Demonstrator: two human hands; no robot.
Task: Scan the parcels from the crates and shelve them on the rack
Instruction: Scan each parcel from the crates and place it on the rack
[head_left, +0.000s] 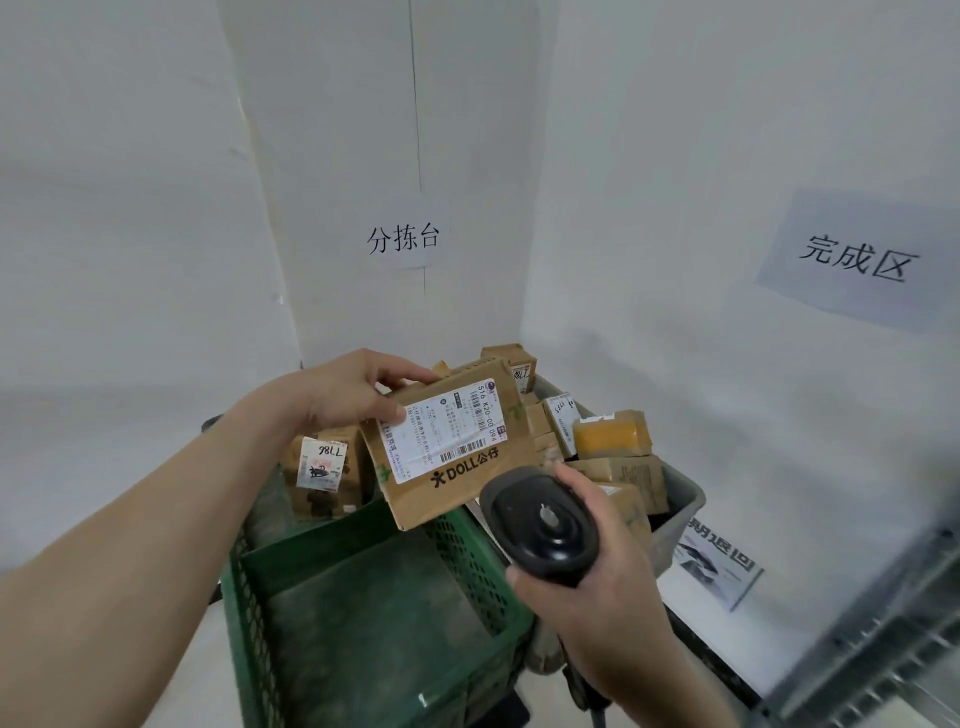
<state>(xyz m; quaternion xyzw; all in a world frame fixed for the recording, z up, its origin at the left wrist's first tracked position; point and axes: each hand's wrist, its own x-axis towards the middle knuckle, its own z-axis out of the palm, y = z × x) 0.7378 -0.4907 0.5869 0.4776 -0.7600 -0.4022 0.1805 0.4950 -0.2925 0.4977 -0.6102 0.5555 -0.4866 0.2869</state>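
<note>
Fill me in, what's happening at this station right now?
A person is scanning parcels. The left hand holds a cardboard box with its shipping label facing up, above the green crate. The right hand grips a black scanner aimed at that label. More parcels wait in the grey crate behind. Nothing is being shelved yet.

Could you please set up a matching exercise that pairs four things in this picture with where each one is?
Things:
1. DOLL parcel
2. scanner
3. parcel marked 7786
4. yellow parcel

Places:
A. standing in the green crate
B. lying in the grey crate
C. held in the left hand
D. held in the right hand

Pairs: 1-C, 2-D, 3-A, 4-B
</note>
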